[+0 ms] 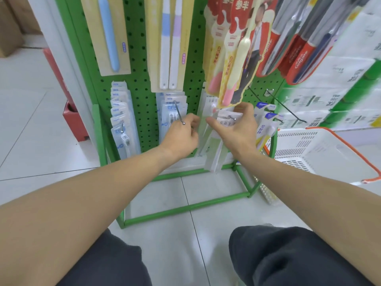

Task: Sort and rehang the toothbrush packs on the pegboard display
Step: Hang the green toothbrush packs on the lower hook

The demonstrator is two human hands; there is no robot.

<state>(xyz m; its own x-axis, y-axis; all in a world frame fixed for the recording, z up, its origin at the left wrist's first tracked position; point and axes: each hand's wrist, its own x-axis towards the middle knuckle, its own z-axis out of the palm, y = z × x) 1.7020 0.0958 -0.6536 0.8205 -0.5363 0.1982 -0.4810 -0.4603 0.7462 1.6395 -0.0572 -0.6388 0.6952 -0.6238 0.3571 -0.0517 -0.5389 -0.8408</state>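
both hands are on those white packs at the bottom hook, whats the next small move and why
Probably slide the white packs further back on the hook: the right hand holds them at its tip, while the left hand steadies the hanging ones.

I can read "Colgate" in white letters on the red ends of the toothbrush packs (296, 58) hanging at the upper right, and it shows twice there. The small word "NEW" stands in blue on the top edges of the clear packs (118, 106) stacked on the lower left hook, and again on the packs (171, 99) on the middle hook. The Chinese print on the other packs is too blurred for me to make out.
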